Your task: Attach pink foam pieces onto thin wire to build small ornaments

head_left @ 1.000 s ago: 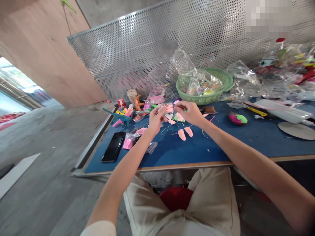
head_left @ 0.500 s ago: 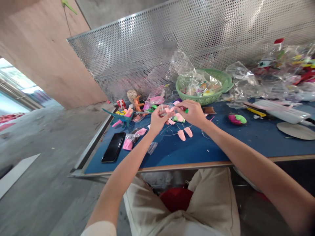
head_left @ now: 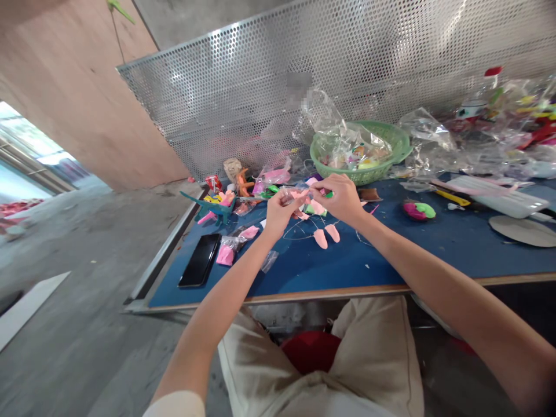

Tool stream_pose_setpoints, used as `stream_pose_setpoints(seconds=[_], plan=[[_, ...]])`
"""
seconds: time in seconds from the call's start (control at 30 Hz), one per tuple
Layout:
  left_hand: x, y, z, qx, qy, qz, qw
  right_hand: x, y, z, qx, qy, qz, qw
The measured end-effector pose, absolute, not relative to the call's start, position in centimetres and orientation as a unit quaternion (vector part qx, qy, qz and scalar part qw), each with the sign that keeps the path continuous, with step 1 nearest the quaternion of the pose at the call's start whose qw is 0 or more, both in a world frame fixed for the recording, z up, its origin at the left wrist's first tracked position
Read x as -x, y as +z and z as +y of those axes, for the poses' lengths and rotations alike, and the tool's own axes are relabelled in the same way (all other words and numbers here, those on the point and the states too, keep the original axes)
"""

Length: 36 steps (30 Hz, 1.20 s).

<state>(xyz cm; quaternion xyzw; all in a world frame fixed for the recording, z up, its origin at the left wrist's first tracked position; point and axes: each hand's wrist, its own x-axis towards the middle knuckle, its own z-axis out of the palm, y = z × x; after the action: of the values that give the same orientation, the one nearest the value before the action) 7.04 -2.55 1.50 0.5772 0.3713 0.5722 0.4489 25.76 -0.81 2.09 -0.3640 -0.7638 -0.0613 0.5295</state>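
My left hand [head_left: 281, 213] and my right hand [head_left: 341, 196] meet above the blue table, fingertips almost touching. Both are closed in a pinch around a small pink piece that looks like modelling clay; the fingers partly cover it. Below them lie two flat, pale pink oval pieces [head_left: 326, 236] with thin wires running from them. More pink pieces and a bit of green [head_left: 329, 195] show behind and between the hands. To the left of my left wrist is a small clear bag with pink clay [head_left: 226, 255] inside.
A black phone [head_left: 200, 260] lies at the table's left, near a teal dinosaur figure [head_left: 217, 209]. Behind stands a green basket [head_left: 369, 175] with plastic bags. To the right are a pink-and-green lump [head_left: 418, 210], a yellow cutter [head_left: 452, 197] and a white board [head_left: 499, 197].
My fingertips have come closer together, and my left fingers have closed more. The things on the table have stayed in place.
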Motion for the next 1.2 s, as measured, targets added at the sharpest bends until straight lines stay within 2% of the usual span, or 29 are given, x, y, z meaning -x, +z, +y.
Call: stream_pose_setpoints(seconds=[0.33, 0.6, 0.87, 1.2], plan=[[-7.2, 1.7, -2.5, -0.579, 0.601, 0.33, 0.442, -25.2, 2.3, -1.3, 0.374, -0.103, -0.757, 0.526], [-7.3, 1.6, -2.6, -0.571, 0.606, 0.35, 0.428, -24.9, 2.2, -1.6, 0.363, -0.09, -0.762, 0.528], [-7.3, 1.8, -2.5, -0.575, 0.621, 0.353, 0.399, -24.4, 2.2, -1.7, 0.384, -0.145, -0.757, 0.509], [-6.9, 1.7, -2.4, -0.568, 0.574, 0.388, 0.445, -24.7, 2.4, -1.9, 0.38, -0.158, -0.76, 0.503]])
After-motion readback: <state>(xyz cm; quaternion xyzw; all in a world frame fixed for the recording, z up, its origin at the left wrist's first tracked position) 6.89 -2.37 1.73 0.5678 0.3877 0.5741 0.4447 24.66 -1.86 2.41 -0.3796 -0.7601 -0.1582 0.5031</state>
